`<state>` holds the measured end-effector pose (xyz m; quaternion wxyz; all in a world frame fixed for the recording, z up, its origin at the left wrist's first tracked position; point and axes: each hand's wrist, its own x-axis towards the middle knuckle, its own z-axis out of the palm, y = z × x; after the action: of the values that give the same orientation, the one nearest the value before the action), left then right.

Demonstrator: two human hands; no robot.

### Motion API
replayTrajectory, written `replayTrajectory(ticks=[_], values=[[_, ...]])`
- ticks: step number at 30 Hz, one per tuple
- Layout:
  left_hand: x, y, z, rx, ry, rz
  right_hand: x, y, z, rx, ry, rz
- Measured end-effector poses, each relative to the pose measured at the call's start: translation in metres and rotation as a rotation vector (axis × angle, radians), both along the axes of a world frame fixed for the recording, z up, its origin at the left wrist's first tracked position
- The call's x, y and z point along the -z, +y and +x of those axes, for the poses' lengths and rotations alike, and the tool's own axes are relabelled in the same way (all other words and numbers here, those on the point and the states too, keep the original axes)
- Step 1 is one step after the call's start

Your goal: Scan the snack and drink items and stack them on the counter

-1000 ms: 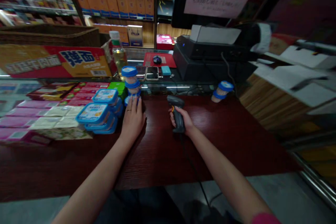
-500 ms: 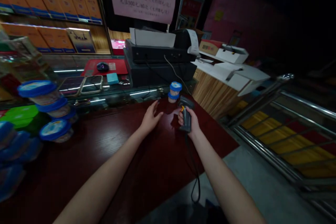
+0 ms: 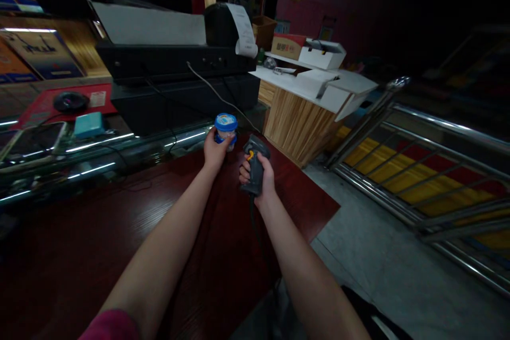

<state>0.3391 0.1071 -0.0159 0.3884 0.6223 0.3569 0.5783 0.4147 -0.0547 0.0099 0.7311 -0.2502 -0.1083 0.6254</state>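
Observation:
My right hand (image 3: 266, 183) is wrapped round the grip of a dark barcode scanner (image 3: 255, 162), its yellow trigger under the fingers and a cable hanging from the handle. On the dark red tabletop (image 3: 223, 223), two small clear tubs with blue lids stand one on the other. My left hand (image 3: 214, 154) grips this stack from the near left side, thumb across the lower tub and fingers partly hidden behind. The upper tub (image 3: 226, 122) shows its printed blue lid. The scanner's head is a short way to the right of the tubs.
A black cash drawer (image 3: 183, 98) with a receipt printer (image 3: 221, 26) stands behind the tubs. To the left lie a mouse (image 3: 70, 101) and a turquoise box (image 3: 88, 125). A wood-sided counter (image 3: 298, 122) and a metal railing (image 3: 414, 215) are on the right.
My left hand has gone from open beside the tubs to gripping them. The view has turned right and closer, so the left-hand tub stacks are out of sight. The scanner stays in my right hand.

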Motion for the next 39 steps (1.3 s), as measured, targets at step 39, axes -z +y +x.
replayTrajectory(ticks=[39], values=[[-0.013,-0.142,-0.366,-0.024,-0.671,-0.434,-0.002,0.001,-0.247,-0.820,-0.379,-0.041]])
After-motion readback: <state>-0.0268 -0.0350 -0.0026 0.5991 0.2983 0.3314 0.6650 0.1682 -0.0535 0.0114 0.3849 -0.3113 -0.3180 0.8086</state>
